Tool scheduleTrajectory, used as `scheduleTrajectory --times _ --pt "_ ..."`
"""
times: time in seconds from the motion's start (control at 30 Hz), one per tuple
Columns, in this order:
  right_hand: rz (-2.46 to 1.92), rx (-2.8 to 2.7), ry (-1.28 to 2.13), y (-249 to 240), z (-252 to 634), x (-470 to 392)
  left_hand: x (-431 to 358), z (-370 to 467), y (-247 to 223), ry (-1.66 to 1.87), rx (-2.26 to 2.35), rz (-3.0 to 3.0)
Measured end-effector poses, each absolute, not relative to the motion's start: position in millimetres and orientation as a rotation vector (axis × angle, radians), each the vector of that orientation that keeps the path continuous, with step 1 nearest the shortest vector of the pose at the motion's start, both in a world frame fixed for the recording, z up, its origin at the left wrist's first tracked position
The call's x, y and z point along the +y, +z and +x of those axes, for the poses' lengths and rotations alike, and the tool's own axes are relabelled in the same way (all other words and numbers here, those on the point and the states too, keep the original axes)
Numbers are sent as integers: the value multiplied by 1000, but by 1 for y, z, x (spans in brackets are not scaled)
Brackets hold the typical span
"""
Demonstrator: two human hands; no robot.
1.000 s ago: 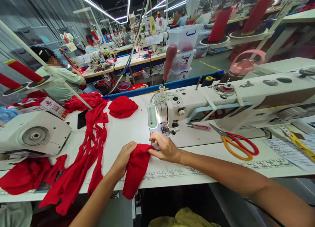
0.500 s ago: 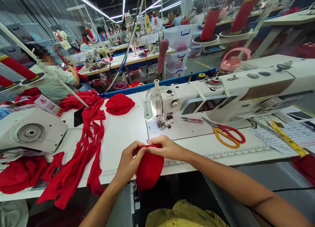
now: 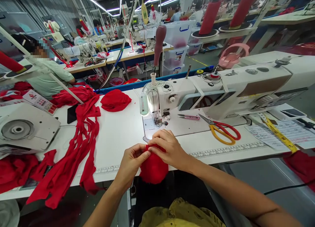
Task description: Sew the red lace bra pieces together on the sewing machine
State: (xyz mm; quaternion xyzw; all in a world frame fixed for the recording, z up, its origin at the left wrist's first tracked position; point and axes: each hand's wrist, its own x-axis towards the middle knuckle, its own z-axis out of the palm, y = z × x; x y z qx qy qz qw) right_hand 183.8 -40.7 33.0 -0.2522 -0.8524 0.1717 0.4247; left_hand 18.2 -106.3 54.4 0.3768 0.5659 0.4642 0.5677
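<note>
Both hands pinch the upper edge of a rounded piece of red fabric (image 3: pixel 154 170) at the front edge of the sewing table. My left hand (image 3: pixel 133 159) grips its left corner between thumb and fingers. Close beside it, my right hand (image 3: pixel 168 151) holds the same edge, thumb tip near the left thumb. The fabric's lower part hangs past the table edge. Just beyond the hands stands a white sewing machine (image 3: pixel 221 86), its lit needle area (image 3: pixel 157 120) over the plate. Fingertips partly hide the held edge.
Red-and-yellow-handled scissors (image 3: pixel 222 132) and pink thread snips (image 3: pixel 189 117) lie right of the needle. Long red fabric strips (image 3: pixel 85 145) and a red fabric stack (image 3: pixel 115 100) lie left. A yellow tape measure (image 3: pixel 278 132) crosses paper at right. A co-worker (image 3: pixel 46 72) sits far left.
The right fingers have lifted and curled over the fabric's top edge, and the fabric shows wider below the hands. The whole view has shifted slightly.
</note>
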Motion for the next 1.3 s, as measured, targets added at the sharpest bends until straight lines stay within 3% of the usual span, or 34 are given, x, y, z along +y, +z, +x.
scheduleTrajectory --times 0.13,0.37,0.6,0.8,0.97,1.3 --pt "-617 -2136 431 31 184 -41 -109 19 53 1078 1318 826" --pt "-544 -2145 10 21 184 -48 -112 19 46 1117 1261 746" --pt "-646 -2112 436 22 184 -46 -114 20 48 1131 1309 772" --pt "-582 -2105 318 22 185 -49 -116 21 47 1104 1289 763" --pt "-588 -2136 429 21 185 -49 -118 20 43 1110 1323 794" --pt "-433 -2083 -149 19 190 -52 -119 21 50 1084 1229 603"
